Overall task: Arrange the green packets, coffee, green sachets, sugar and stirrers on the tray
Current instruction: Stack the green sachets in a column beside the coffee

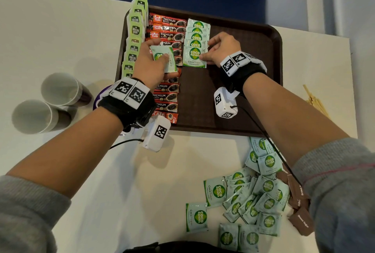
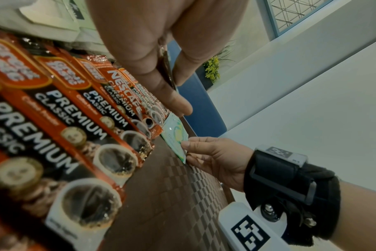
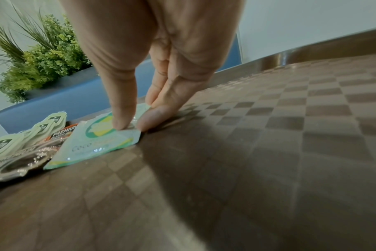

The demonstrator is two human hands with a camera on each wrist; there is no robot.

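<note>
Pale-green foil Coco Sugar sachets [image 1: 195, 58], overlapping column on brown plastic tray [image 1: 253, 82]; right hand [image 1: 221, 49] pinches the front one; left hand [image 1: 151, 64] grips spare sachets [image 1: 163, 57].

Office pantry: planter [image 3: 43, 56], paper cups [image 1: 58, 89].

On the brown tray [image 1: 253, 35] you have a left-edge column of green tea packets [image 1: 135, 29], red-and-black coffee sticks [image 1: 166, 35] beside it, then overlapping Coco Sugar sachets [image 1: 195, 43], with more sachets [image 1: 249, 198] heaped below the tray and wooden stirrers [image 1: 315, 100] right of it.
</note>
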